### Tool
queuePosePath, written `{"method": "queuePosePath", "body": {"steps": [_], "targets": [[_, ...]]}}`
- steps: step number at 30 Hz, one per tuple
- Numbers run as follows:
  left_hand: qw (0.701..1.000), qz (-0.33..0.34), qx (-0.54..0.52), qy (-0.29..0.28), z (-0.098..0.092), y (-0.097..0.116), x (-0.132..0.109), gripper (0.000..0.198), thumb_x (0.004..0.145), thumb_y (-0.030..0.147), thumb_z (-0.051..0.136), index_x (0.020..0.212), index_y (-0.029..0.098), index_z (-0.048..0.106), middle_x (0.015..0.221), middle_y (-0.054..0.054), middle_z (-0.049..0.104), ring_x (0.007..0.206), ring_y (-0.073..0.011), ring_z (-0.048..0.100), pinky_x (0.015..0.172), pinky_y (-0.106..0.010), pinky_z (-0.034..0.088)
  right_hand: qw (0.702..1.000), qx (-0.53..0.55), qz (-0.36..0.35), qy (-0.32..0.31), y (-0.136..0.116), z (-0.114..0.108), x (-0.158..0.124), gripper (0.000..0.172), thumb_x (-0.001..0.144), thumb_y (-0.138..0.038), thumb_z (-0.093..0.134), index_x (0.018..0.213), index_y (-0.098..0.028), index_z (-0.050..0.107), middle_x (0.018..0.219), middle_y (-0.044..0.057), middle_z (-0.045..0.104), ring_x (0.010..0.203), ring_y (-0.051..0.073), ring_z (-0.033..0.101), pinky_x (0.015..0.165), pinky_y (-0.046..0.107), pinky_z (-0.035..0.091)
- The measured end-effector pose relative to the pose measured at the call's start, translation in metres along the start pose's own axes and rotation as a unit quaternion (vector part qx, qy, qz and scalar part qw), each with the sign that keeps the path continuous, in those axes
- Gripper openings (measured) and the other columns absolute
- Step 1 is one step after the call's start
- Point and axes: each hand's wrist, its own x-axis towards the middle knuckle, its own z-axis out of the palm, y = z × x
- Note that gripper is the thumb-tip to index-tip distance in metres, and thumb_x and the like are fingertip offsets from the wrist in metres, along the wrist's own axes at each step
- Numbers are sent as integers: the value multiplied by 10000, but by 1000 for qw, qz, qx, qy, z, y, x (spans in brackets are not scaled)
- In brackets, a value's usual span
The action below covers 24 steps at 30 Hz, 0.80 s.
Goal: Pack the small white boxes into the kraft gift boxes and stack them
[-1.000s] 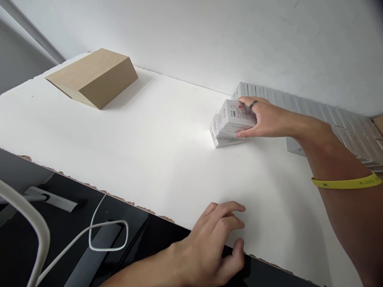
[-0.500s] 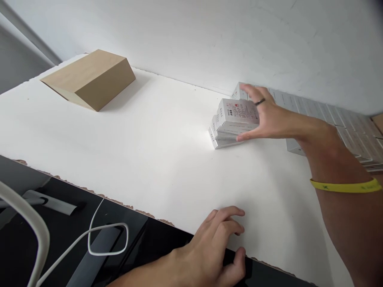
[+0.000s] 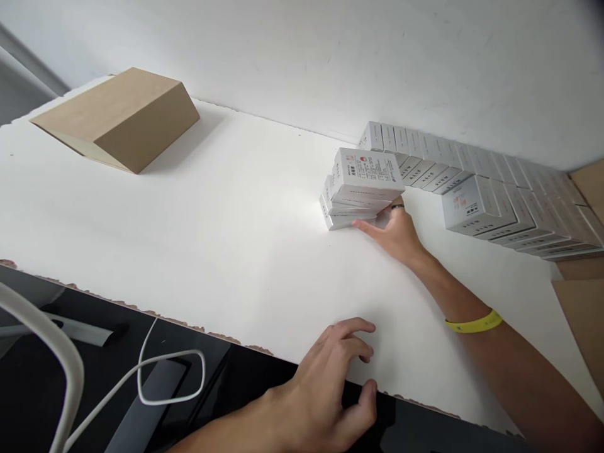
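A short stack of small white printed cartons [image 3: 365, 173] stands on the white tabletop, its layers slightly out of line. Low at its right end, my right hand [image 3: 394, 229] is closed around the lower cartons, thumb along the near side. The other fingers are partly hidden behind the stack; a dark ring shows on one. At the table's near edge my left hand [image 3: 330, 384] holds nothing, its fingers curved and apart.
Rows of similar white cartons [image 3: 481, 204] stand along the wall at right, beside brown cardboard [image 3: 580, 314]. A tan box [image 3: 146, 132] lies far left. White cable [image 3: 172, 401] and dark equipment sit below the table's rough edge [image 3: 221, 338].
My right hand has moved from around the upper carton down to the lower right end of the stack. The stack stays in place; my left hand has hardly moved.
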Motion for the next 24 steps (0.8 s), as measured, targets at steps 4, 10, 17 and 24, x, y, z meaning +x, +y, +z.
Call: {"method": "queuePosePath", "body": {"steps": [4,10,17,24], "targets": [[1000,3,13,1,1,-1,1,440,957,105,618,1324,240,416,1405,-176,594,1395,-283,633,1145,-447,604,999,-18,-24,42,-11,32,9,832,633,-603,918,1264,-214,540,1150,109,722,1114,332,694,993,544,608],[1000,4,10,0,-1,-2,2,470,945,73,601,1338,251,415,1322,-146,625,1439,-277,597,1146,-449,609,995,-56,-87,-1,-49,84,24,746,806,-488,844,1408,-205,506,1263,114,745,1225,315,656,1102,521,544],[1000,-20,8,-10,-7,2,1,514,923,40,631,1342,251,423,1403,-171,607,1447,-299,603,1136,-475,631,981,-123,-144,-33,-49,50,18,626,881,-492,742,1423,-262,532,1318,81,743,1340,332,595,1203,542,450],[1000,-14,11,-5,-7,-2,0,496,921,31,593,1336,244,421,1381,-176,610,1354,-296,659,1061,-473,665,912,-307,49,268,12,-75,-18,691,888,-591,624,1434,-184,510,1616,269,383,1557,465,303,1305,664,203]]}}
